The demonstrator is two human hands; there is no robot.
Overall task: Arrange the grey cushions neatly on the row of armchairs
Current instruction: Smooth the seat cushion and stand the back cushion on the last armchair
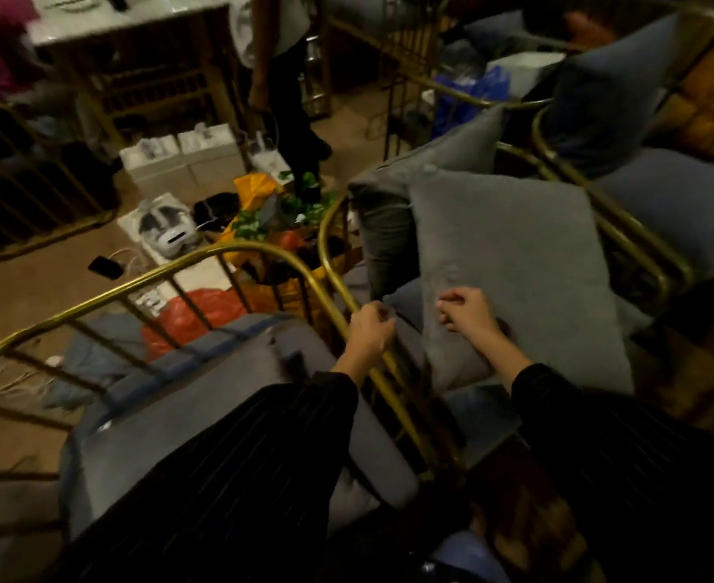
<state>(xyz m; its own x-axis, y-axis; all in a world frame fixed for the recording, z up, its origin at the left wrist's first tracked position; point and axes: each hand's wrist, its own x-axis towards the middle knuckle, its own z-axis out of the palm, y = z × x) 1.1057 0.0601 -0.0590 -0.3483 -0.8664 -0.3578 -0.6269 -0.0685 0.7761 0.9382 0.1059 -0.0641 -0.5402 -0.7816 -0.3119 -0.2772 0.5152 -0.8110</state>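
Row of brass-framed armchairs, seen from above. The middle armchair (658, 279) carries two grey cushions: a large front cushion (515, 263) lying tilted across the seat, and a second cushion (393, 212) standing behind it against the back rail. A further cushion (612, 86) leans in the far chair; the near armchair (145, 418) shows only its seat pad.

The large cushion looks soft, light and floppy; it would likely sag if lifted by one corner, so a hold on two corners or opposite edges seems best.

The right hand (469, 311) is curled, fingertips pinching the cushion's near edge. The left hand (370, 330) is loosely closed beside the curved armrest rail (338, 284); whether it grips the rail or the fabric cannot be told.

The rails between neighbouring chairs crowd the cushion's path. Floor clutter lies beyond: white boxes (178, 162), an orange bag (204, 309).
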